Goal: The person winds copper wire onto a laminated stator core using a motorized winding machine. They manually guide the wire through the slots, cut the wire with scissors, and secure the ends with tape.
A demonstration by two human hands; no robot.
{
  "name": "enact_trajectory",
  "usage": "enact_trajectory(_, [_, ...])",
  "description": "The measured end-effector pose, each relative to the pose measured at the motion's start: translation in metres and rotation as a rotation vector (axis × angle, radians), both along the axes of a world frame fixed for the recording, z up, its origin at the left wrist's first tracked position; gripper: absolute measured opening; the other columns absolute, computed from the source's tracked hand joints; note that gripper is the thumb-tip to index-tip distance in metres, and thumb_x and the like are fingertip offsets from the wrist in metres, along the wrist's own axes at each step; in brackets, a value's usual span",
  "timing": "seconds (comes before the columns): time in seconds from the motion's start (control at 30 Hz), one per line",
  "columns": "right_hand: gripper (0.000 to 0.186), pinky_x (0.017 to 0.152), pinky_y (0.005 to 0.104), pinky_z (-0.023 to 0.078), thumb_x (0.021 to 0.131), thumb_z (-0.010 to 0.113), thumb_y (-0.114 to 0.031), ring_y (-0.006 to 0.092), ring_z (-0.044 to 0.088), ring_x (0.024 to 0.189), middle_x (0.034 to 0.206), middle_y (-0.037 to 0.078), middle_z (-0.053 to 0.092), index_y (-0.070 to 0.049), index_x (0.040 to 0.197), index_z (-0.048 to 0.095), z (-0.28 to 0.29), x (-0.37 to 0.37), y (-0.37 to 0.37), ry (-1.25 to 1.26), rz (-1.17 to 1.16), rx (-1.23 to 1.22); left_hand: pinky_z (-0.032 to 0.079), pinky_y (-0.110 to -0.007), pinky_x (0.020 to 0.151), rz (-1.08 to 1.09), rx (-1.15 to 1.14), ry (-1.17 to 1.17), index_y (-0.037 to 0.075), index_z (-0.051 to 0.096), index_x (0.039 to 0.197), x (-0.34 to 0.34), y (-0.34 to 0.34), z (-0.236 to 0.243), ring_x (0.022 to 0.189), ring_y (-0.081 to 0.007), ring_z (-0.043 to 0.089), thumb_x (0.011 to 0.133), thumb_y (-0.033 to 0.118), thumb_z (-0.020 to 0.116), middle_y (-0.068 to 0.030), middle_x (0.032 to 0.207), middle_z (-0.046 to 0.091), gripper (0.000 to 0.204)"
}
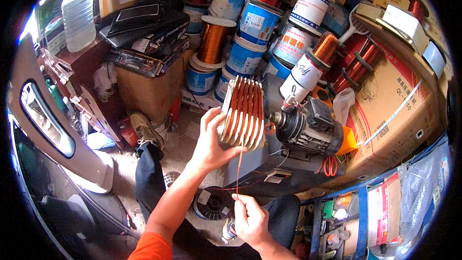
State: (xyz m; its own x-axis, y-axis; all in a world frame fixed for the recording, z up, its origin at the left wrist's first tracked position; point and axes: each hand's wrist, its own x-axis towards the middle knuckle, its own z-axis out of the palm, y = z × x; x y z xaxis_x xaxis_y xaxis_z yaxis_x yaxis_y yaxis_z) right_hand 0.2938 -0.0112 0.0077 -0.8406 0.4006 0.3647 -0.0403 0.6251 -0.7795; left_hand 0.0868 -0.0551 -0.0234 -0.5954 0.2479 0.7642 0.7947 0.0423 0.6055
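While your left hand (pixel 209 139) spreads its fingers and thumb wide around the left edge of the grooved block (pixel 243 115), your right hand (pixel 250 219) pinches the copper wire (pixel 238 173) below it. That wire runs up from your pinch to the block's lower edge. In front of you, the block carries copper turns in its grooves, just left of the motor (pixel 308 127). Behind stand more than 3 wire spools (pixel 260 19).

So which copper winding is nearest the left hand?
The one on the pale ribbed former, right at the left hand. Its wire lies in parallel bands; the round spools stand farther back.
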Motion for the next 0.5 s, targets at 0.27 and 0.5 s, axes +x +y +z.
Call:
enact_trajectory(0.27, [0.021,0.05,0.0261,0.047,0.098,0.047,-0.007,0.0103,0.057,0.055,0.07,0.005,0.062,0.001,0.114,0.06,0.002,0.035,0.002,-0.209,0.095,-0.04,0.039,-0.048,0.102,-0.034,0.039,0.167,0.016,0.067,0.11,-0.004,0.01,-0.013,0.125,-0.0379,0.044,0.058,0.019,0.088,-0.0162,0.133,0.047,0.057])
enact_trajectory(0.5, [0.025,0.054,0.0272,0.05,0.094,0.047,0.005,0.0143,0.059,0.06,0.074,0.008,0.06,0.005,0.116,0.059,0.008,0.052,-0.006,-0.098,0.233,-0.006,0.04,-0.047,0.1,-0.008,0.093,0.268,0.022,0.074,0.097,0.002,0.015,-0.003,0.121,-0.0364,0.047,0.061,0.016,0.084,-0.0057,0.122,0.059,0.038])
